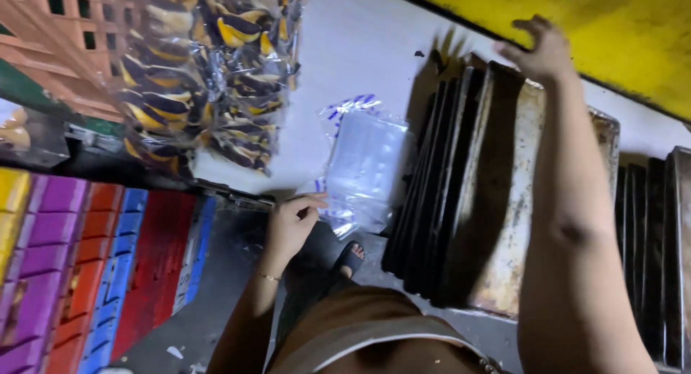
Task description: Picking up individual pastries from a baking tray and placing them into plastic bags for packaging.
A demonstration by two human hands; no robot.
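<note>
- We see the right hand [541,51] laid on the upper edge of the front baking tray [504,194], fingers spread over the rim; whether they curl behind it we cannot tell. The tray stands on edge and tilts back against the yellow wall [612,28], which keeps it from falling.
- Behind it we count a row of dark trays [425,194] stacked on edge the same way, each resting on its neighbour; a further set of trays [651,251] stands apart at the right, cut off by the frame.
- The left hand [291,223] hangs loosely curled, holding nothing, its fingertips at the edge of a stack of clear plastic bags [363,169] lying flat on the pale surface [360,50].
- A large bag of wrapped yellow-and-dark pastries [209,71] lies near coloured crates [93,266]; its contents are blurred.
- A sandalled foot [350,259] shows below; the tray bases are in shadow.
</note>
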